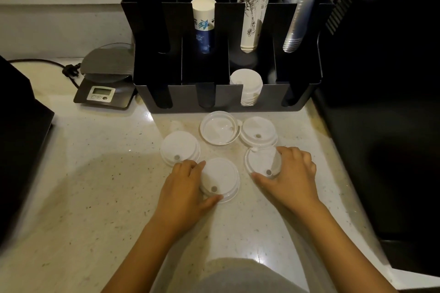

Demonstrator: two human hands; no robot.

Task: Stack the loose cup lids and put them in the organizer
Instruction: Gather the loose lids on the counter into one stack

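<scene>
Several loose white cup lids lie on the speckled counter in front of the black organizer [297,93]. My left hand [183,183] grips the near-centre lid [220,177] by its left edge, thumb under its front rim. My right hand [292,171] holds the right lid [260,159], tilted up off the counter. Three other lids rest untouched: one on the left [179,147], one upside down [219,129], one at the back right [258,131]. A stack of white lids [247,85] stands in the organizer's third front slot.
The organizer's back slots hold a blue-printed paper cup stack [203,24], a tall sketched cup stack [253,9] and clear plastic cups [297,12]. A digital scale [104,83] with a cable sits left of it. Dark appliances flank the counter at left [21,121] and right [381,102].
</scene>
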